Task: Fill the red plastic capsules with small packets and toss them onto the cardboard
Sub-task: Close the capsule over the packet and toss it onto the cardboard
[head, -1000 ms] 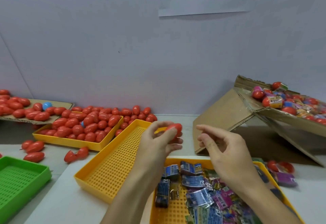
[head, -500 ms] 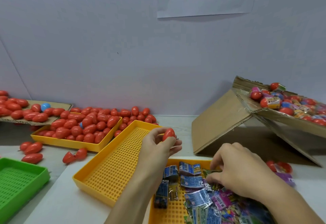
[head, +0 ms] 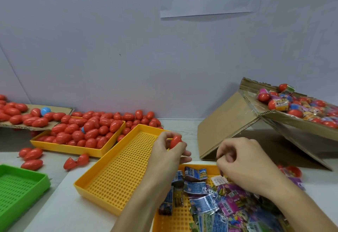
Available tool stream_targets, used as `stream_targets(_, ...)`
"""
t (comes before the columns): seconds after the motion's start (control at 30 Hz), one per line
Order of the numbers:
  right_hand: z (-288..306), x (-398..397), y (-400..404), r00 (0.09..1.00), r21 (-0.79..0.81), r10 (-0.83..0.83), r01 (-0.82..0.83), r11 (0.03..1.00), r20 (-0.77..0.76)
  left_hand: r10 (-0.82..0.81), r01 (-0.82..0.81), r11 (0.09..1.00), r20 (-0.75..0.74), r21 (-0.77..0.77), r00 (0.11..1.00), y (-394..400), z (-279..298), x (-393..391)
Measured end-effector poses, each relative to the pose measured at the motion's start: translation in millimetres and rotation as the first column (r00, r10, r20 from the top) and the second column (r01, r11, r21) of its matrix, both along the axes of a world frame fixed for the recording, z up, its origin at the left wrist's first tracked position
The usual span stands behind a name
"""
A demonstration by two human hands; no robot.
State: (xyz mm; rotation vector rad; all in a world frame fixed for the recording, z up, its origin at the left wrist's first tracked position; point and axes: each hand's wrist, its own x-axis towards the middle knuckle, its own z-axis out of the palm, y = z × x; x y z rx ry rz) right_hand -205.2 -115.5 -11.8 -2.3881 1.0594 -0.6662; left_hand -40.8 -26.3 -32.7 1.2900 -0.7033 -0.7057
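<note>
While the left hand (head: pixel 170 154) is pinching a red capsule (head: pixel 175 141), it could be slipping.
The right hand (head: pixel 243 160) is curling its fingers over the packets (head: pixel 210 200) (what they are holding, I cannot tell), so the filling could be dropping.

I see an evenly lit, bright scene with soft light from above. The wall (head: pixel 109 49) reads pale and flat, with no hard glare. My clearest shadow sits under the tilted cardboard (head: pixel 228 122) at far right, dark and soft-edged. Small highlights shine on the red capsules (head: pixel 87 131) at far left. My right hand (head: pixel 243 162) looks slightly smeared by motion. Straight lines bend toward the edges from the wide lens, and the near corners go soft.
</note>
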Motion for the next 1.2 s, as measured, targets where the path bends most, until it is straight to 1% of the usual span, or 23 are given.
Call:
stream_targets(0.1, 0.3, 3.5, -0.4, 0.968, 0.080, -0.022, 0.002, 0.997, 0.249, -0.084, 0.084, 0.994, -0.004, 0.069, 0.996, -1.8, -1.4, -4.4)
stream_targets(0.2, -1.8, 9.7, 5.6, 0.895, 0.238, 0.006, -0.125, 0.963, 0.447, -0.147, 0.143, 0.983, 0.027, 0.117, 0.989, 1.5, 2.0, -8.9)
stream_targets(0.27, -1.5, 12.4, 9.4, 0.839, 0.279, 0.035, -0.219, 0.935, 0.543, -0.154, 0.151, 0.978, 0.011, 0.147, 0.988, 3.9, 5.8, -10.6)
stream_targets(0.37, 1.4, 14.6, 14.2, 0.777, 0.272, 0.085, -0.317, 0.908, 0.624, -0.134, 0.135, 0.980, -0.023, 0.148, 0.991, 6.6, 10.7, -10.2)
stream_targets(0.47, 3.5, 14.4, 17.0, 0.759, 0.269, 0.121, -0.368, 0.890, 0.640, -0.158, 0.160, 0.987, -0.094, 0.012, 0.983, 7.7, 13.0, -8.7)
stream_targets(0.53, 2.6, 14.1, 16.4, 0.762, 0.287, 0.107, -0.365, 0.885, 0.639, -0.110, 0.105, 0.993, -0.109, -0.049, 0.988, 7.0, 12.0, -6.8)
stream_targets(0.6, -0.9, 15.7, 13.7, 0.752, 0.336, 0.063, -0.366, 0.868, 0.656, -0.043, 0.038, 0.998, -0.093, -0.056, 0.995, 6.4, 10.1, -5.0)
stream_targets(0.63, -2.2, 16.5, 12.2, 0.732, 0.370, 0.030, -0.379, 0.848, 0.681, -0.031, 0.027, 0.998, -0.079, -0.055, 0.996, 6.4, 9.5, -4.5)
stream_targets(0.67, -2.2, 17.3, 11.7, 0.711, 0.402, -0.001, -0.396, 0.825, 0.703, -0.030, 0.027, 0.998, -0.062, -0.056, 0.998, 6.3, 9.4, -4.3)
stream_targets(0.73, -4.0, 17.9, 10.4, 0.705, 0.406, -0.011, -0.395, 0.824, 0.709, -0.048, 0.047, 0.997, -0.026, -0.054, 0.998, 7.2, 10.2, -4.8)
stream_targets(0.83, -5.1, 19.1, 11.7, 0.769, 0.353, 0.029, -0.327, 0.877, 0.639, -0.083, 0.084, 0.996, 0.024, -0.038, 0.996, 8.7, 11.7, -6.8)
stream_targets(0.93, -5.7, 18.9, 10.9, 0.784, 0.354, 0.020, -0.303, 0.885, 0.621, -0.099, 0.101, 0.995, 0.062, -0.018, 0.993, 11.0, 13.6, -7.5)
stream_targets(1.07, -7.2, 16.8, 7.8, 0.812, 0.386, -0.016, -0.261, 0.885, 0.584, -0.056, 0.051, 0.998, 0.123, 0.045, 0.991, 11.5, 14.4, -6.0)
stream_targets(1.13, -8.4, 15.9, 5.7, 0.803, 0.404, -0.071, -0.220, 0.888, 0.592, -0.062, 0.043, 0.994, 0.181, 0.103, 0.982, 11.8, 12.6, -4.4)
stream_targets(1.2, -8.8, 15.1, 2.7, 0.774, 0.433, -0.137, -0.190, 0.881, 0.618, -0.112, 0.058, 0.979, 0.282, 0.195, 0.953, 13.4, 11.8, -3.0)
